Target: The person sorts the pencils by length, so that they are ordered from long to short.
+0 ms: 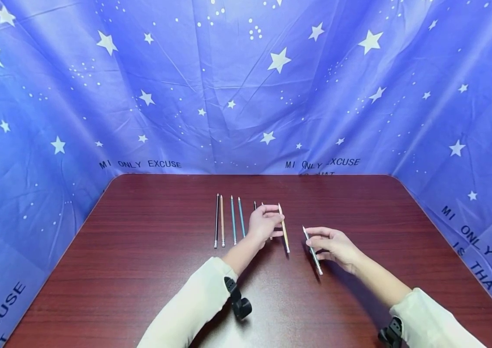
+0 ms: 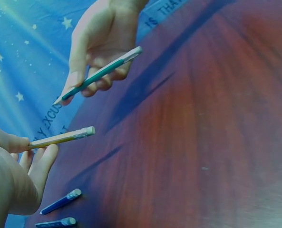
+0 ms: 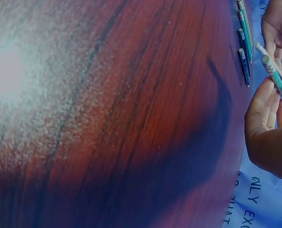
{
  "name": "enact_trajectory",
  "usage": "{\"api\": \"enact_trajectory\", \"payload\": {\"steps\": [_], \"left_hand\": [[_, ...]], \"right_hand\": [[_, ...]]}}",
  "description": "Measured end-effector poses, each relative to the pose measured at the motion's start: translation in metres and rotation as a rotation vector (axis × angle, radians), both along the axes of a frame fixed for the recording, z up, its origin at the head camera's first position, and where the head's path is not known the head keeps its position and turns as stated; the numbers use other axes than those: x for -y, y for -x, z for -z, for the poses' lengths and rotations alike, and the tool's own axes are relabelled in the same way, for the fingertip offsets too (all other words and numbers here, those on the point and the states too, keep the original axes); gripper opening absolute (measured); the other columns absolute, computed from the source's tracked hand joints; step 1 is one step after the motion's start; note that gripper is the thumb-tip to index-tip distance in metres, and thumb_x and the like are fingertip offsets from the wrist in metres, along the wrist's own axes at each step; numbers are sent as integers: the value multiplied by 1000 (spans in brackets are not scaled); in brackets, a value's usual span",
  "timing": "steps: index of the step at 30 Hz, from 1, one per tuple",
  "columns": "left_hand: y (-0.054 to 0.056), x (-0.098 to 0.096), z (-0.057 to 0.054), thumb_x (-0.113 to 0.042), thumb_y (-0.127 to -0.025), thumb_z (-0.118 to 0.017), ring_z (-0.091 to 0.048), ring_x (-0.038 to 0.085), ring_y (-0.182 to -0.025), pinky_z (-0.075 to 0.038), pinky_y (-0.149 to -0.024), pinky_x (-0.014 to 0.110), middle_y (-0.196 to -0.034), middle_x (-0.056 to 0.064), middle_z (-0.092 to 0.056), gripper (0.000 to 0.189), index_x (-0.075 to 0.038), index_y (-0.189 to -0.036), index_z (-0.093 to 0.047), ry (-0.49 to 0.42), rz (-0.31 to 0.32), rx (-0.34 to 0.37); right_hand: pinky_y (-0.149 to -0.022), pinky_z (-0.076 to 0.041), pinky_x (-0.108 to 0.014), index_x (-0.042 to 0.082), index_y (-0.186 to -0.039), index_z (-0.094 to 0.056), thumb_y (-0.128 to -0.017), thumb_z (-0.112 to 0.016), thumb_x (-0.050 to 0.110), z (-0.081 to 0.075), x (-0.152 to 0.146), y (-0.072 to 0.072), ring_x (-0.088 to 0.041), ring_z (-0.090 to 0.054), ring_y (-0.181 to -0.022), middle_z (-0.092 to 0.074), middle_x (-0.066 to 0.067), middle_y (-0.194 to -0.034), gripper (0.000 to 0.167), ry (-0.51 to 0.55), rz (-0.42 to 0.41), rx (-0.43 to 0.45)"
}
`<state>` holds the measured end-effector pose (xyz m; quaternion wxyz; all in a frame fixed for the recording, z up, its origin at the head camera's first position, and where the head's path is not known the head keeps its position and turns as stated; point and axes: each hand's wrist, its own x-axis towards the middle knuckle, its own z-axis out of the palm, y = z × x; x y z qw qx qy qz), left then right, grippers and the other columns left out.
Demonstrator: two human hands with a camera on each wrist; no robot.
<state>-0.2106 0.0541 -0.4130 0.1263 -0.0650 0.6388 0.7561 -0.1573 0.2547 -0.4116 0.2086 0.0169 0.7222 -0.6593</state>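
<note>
My left hand (image 1: 265, 224) pinches a yellow pencil (image 1: 284, 229) between thumb and fingers, its white eraser end toward me, raised over the tabletop. To the right, my right hand (image 1: 335, 247) pinches a green pencil (image 1: 313, 253), tip pointing away and eraser end toward me. In the left wrist view the green pencil (image 2: 102, 73) hangs above the yellow pencil (image 2: 64, 138), both casting shadows on the table. Under and beside my left hand lie two dark pencils (image 2: 61, 202), partly hidden by it in the head view.
Left of my left hand, a black pencil (image 1: 217, 222), a tan pencil (image 1: 222, 222) and two teal pencils (image 1: 233, 220) lie roughly parallel on the dark red wooden table (image 1: 141, 280). A blue star-printed curtain (image 1: 211, 87) surrounds the back and sides. Black wrist cameras (image 1: 240, 307) sit on both sleeves.
</note>
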Motion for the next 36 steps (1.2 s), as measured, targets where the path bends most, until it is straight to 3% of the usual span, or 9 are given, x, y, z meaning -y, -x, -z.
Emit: {"api": "enact_trajectory", "payload": {"steps": [6, 13, 22, 30, 36], "left_hand": [[22, -10, -2, -1, -83, -64, -63, 17, -69, -61, -63, 35, -98, 13, -67, 28, -5, -111, -58, 8, -36, -16], [41, -17, 12, 0, -82, -64, -67, 24, -72, -60, -57, 35, -91, 10, -67, 27, -5, -108, -60, 45, -93, -8], [49, -22, 24, 2, -82, -62, -59, 11, -58, -59, -52, 31, -90, 11, -68, 30, -1, -111, -61, 96, -93, -17], [49, -28, 25, 3, -81, -62, -67, 18, -65, -59, -51, 30, -87, 11, -71, 27, 0, -108, -64, 135, -97, -7], [50, -29, 24, 3, -80, -63, -59, 10, -55, -57, -48, 29, -85, 11, -71, 28, 0, -108, -64, 193, -104, -6]], "right_hand": [[-62, -55, -21, -9, -132, -40, -86, -62, 10, -1, -1, 3, -5, -60, -70, -62, 8, -83, 54, 7, 7, -7], [-61, -55, -20, -9, -132, -40, -86, -62, 9, 0, -3, 4, -5, -59, -68, -62, 8, -83, 54, 11, 10, -8], [-63, -55, -20, -8, -133, -40, -88, -60, 10, -3, -5, 4, -5, -60, -70, -62, 9, -82, 53, -2, 11, -16], [-62, -55, -21, -7, -131, -43, -87, -61, 9, -7, -4, 3, -5, -61, -71, -63, 9, -82, 50, 12, 14, -13], [-62, -54, -21, -7, -132, -42, -87, -61, 9, -8, -3, 2, -5, -61, -71, -64, 8, -82, 52, 9, 19, -7]]}}
